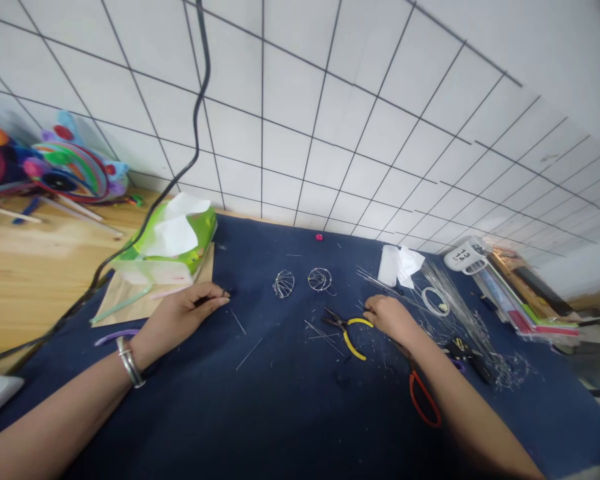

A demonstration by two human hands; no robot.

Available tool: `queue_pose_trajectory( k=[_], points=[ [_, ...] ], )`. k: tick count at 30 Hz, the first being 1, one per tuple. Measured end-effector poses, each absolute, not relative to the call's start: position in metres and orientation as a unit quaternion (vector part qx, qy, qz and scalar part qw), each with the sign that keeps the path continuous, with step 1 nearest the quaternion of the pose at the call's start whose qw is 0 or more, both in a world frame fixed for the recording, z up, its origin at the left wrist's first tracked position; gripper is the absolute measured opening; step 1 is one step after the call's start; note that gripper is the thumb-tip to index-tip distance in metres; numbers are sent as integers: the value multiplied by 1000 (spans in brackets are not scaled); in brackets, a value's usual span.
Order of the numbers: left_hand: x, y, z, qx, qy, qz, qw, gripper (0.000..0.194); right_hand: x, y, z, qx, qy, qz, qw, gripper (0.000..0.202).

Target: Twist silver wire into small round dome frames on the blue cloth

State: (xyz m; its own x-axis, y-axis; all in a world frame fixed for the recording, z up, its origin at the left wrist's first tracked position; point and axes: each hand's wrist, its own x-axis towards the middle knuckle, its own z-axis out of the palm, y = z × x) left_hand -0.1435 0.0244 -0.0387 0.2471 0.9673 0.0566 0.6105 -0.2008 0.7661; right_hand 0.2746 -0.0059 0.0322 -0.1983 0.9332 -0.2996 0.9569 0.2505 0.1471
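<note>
Left grip [180, 319]: thumb and index pinched together, can't tell if a wire's in there. Right grip [389, 319]: fingers curled, contents hidden. My read: wire-handling step, tools down. Yellow-handled pliers [341, 323] just beside the right; red-handled tool [413, 395] partly under the right arm [463, 407]. Two round wire pieces [283, 285] between, toward the counter's [280, 413] back edge. Any wire pick-up calls for a light fingertip pinch.

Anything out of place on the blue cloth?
Yes: short wire pieces lie scattered beside the yellow-handled pliers, and a messy wire tangle sits at the right, unlike the straighter wire bundle near it.
</note>
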Motion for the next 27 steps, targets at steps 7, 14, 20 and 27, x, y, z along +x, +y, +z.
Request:
queue_pose_trajectory(
  k=[7,14,20,27],
  points=[
    [-143,25,-41,722,548,291,306,27,268,0,22,638,749,-10,177,18],
    [-142,23,-38,725,538,299,309,26,261,13,14,672,720,-14,172,19],
    [-140,21,-34,727,529,309,310,28,277,13,21,675,725,-72,119,15],
    [-141,20,-35,723,536,312,306,31,289,2,15,686,718,-112,35,19]
  ],
)
